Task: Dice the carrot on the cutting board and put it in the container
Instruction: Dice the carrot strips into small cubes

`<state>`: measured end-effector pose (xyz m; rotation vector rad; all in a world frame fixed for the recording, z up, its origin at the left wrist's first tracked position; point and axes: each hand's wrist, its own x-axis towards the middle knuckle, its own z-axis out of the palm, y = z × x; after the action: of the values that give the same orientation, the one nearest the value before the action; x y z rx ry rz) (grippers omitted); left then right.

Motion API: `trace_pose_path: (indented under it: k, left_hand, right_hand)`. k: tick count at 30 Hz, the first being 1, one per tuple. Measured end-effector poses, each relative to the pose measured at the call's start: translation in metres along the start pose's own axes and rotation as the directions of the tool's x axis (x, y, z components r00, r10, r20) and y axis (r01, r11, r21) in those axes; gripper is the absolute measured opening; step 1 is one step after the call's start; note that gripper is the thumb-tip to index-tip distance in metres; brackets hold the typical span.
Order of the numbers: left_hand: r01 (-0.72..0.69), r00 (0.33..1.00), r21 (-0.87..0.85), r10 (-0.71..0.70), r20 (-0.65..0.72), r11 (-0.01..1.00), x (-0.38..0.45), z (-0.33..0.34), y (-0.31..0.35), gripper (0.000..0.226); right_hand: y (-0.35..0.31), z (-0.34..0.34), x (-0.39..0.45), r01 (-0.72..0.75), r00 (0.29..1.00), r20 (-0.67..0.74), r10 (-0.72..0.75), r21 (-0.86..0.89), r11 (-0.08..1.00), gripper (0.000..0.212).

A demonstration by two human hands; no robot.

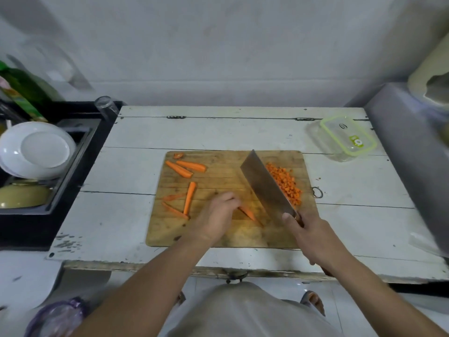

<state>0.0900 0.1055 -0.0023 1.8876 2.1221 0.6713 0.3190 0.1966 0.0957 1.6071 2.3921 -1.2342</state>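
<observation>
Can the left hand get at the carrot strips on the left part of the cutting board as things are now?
Probably yes. The left hand is already on the board, and only bare wood lies between it and the nearest carrot strips.

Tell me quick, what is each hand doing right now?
Left hand: fingers curled down on a carrot strip, holding it on the cutting board.
Right hand: gripping the cleaver by its handle.

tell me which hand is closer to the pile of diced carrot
Right. The right hand grips the cleaver just below the diced pile; the left hand is farther left, holding a carrot strip.
</observation>
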Motion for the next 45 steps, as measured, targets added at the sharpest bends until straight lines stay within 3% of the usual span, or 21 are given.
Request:
trace_pose_path:
  k: [2,6,8,11,18,29,36,41,45]
  left_hand:
    - [-0.030,0.999,0.114,0.031,-0.014,0.993,-0.005,0.005,0.000,0.040]
    - [-0.122,0.970,0.116,0.143,-0.196,0.986,-0.032,0.012,0.025,0.026]
    - [-0.139,0.958,0.181,0.178,-0.225,0.974,-0.037,0.019,0.037,0.025]
    - [-0.034,0.977,0.218,0.079,-0.199,0.975,-0.034,0.027,0.041,0.040]
    - [0.027,0.996,0.309,0.001,-0.092,0.951,-0.034,0.040,0.036,0.046]
    - [0.013,0.996,0.320,0.015,-0.083,0.947,-0.034,0.043,0.034,0.043]
    - [0.001,0.996,0.315,0.027,-0.085,0.949,-0.032,0.043,0.032,0.046]
    - [-0.014,0.995,0.306,0.044,-0.090,0.952,-0.029,0.045,0.029,0.049]
    - [-0.033,0.991,0.317,0.072,-0.111,0.948,-0.033,0.042,0.031,0.046]
  right_hand:
    - [0.006,0.002,-0.005,0.007,1.000,0.006,-0.006,-0.088,0.996,0.038]
    - [0.020,0.011,-0.013,0.045,0.999,-0.008,-0.048,-0.217,0.975,0.034]
    - [0.020,0.014,-0.014,0.079,0.996,-0.019,-0.087,-0.249,0.965,0.033]
    - [0.014,0.014,-0.013,0.143,0.986,-0.032,-0.162,-0.324,0.935,0.033]
    - [0.011,0.019,-0.016,0.158,0.983,-0.008,-0.185,-0.477,0.864,0.031]
    - [0.002,0.025,-0.038,0.117,0.988,-0.012,-0.155,-0.595,0.795,0.028]
    - [0.002,0.025,-0.018,0.084,0.996,0.058,-0.063,-0.500,0.862,0.029]
    - [-0.021,0.048,0.018,0.158,0.984,0.019,-0.178,-0.566,0.809,0.034]
    - [-0.014,0.043,0.031,0.133,0.991,0.025,-0.133,-0.356,0.925,0.032]
